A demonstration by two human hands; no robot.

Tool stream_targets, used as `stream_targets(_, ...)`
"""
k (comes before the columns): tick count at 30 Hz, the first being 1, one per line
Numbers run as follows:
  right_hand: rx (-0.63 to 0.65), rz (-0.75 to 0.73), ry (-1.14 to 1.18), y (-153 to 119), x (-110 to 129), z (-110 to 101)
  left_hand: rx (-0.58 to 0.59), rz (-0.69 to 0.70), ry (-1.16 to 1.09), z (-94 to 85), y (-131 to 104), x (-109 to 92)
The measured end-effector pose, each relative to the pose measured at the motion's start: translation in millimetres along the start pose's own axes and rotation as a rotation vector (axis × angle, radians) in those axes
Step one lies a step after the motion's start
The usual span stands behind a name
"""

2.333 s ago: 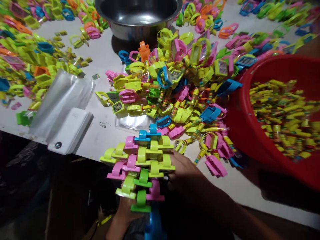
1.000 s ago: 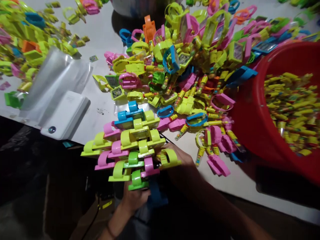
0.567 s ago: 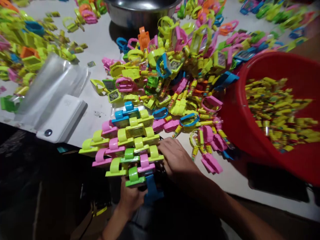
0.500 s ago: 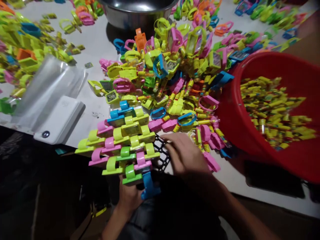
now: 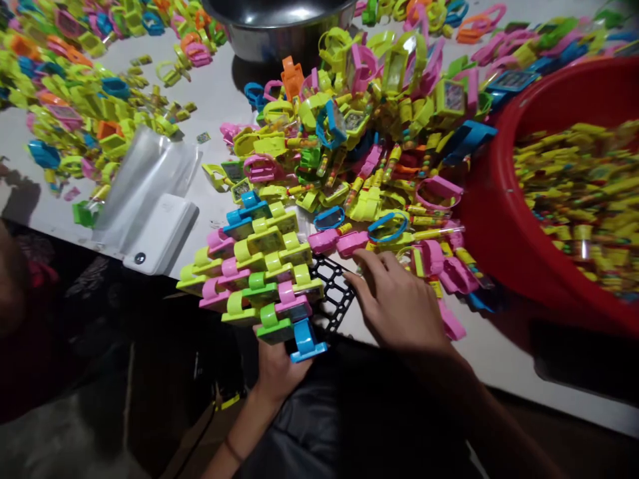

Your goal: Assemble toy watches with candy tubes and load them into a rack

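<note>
Rows of yellow, pink, green and blue toy watches (image 5: 267,243) sit on a black plastic grid rack (image 5: 332,287), tilted at the table's front edge. From beneath, my left hand (image 5: 282,366) grips the rack's lower side; its fingers are mostly hidden behind the watches. Lowest on the rack is a blue toy watch (image 5: 305,339), close above that hand. My right hand (image 5: 399,303) is over the table just right of the rack's bare cells, thumb and forefinger apart with nothing between them. Its fingertips are near a pink toy watch (image 5: 352,244) at the edge of a big loose heap (image 5: 359,143).
A red tub (image 5: 516,199) of small yellow tubes stands at right. A steel bowl (image 5: 289,40) is at the back. Left lie a white power bank (image 5: 162,233), a clear plastic bag (image 5: 144,179) and another watch heap (image 5: 74,100). Part of a person (image 5: 10,286) shows at the left edge.
My right hand has drawn off the rack to the right, its fingers spreading. The lowest blue watch now sits level with its neighbours. The whole view has shifted somewhat.
</note>
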State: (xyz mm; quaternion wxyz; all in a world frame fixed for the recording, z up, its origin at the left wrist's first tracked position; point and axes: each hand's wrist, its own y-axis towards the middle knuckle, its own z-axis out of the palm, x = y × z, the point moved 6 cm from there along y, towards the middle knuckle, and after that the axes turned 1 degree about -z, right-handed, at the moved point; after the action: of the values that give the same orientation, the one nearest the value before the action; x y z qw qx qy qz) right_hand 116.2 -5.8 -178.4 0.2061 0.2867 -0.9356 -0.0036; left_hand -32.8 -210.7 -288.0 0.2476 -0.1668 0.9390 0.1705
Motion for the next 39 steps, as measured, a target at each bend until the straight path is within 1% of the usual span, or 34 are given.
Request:
stream_targets(2, -0.012, 0.004, 0.044, 2, 1, 0, -0.001, 0.008, -0.005, 2.1, -4, 4)
stream_targets(5, -0.115, 0.042, 0.148, -6, -2, -15, 0.000, 0.013, -0.014, 5.7, -10, 10)
stream_targets(7, -0.233, 0.145, 0.361, -19, -6, -28, 0.004, 0.007, -0.017, 8.5, -14, 14)
stream_targets(9, -0.321, 0.308, 0.675, -35, -10, -33, 0.008, -0.003, -0.016, 11.3, -16, 16)
stream_targets(10, -0.316, 0.387, 0.830, -42, -9, -30, 0.010, -0.008, -0.016, 12.6, -17, 17)
stream_targets(11, -0.267, 0.445, 0.956, -48, -6, -23, 0.011, -0.010, -0.016, 13.6, -18, 18)
stream_targets(12, -0.179, 0.469, 1.042, -51, 0, -15, 0.010, -0.010, -0.017, 14.3, -18, 18)
stream_targets(14, -0.007, 0.454, 1.150, -55, 13, 2, 0.006, -0.006, -0.022, 15.0, -18, 19)
stream_targets(15, 0.042, 0.429, 1.179, -56, 17, 10, 0.003, -0.003, -0.025, 15.0, -17, 19)
stream_targets(16, 0.063, 0.398, 1.191, -55, 19, 17, -0.003, 0.000, -0.029, 14.8, -16, 18)
stream_targets(20, 0.019, 0.227, 1.134, -47, 18, 39, -0.035, 0.014, -0.054, 12.5, -12, 15)
stream_targets(23, -0.004, 0.068, 1.041, -40, 18, 47, -0.052, 0.026, -0.079, 10.3, -8, 11)
stream_targets(27, -0.032, -0.134, 0.903, -37, 21, 43, -0.066, 0.039, -0.113, 8.1, -3, 5)
stream_targets(32, -0.058, -0.339, 0.707, -34, 30, 34, -0.075, 0.056, -0.155, 9.5, -3, 2)
stream_targets(39, 0.004, -0.601, 0.452, -27, 44, 33, -0.131, 0.047, -0.155, 10.4, -11, 7)
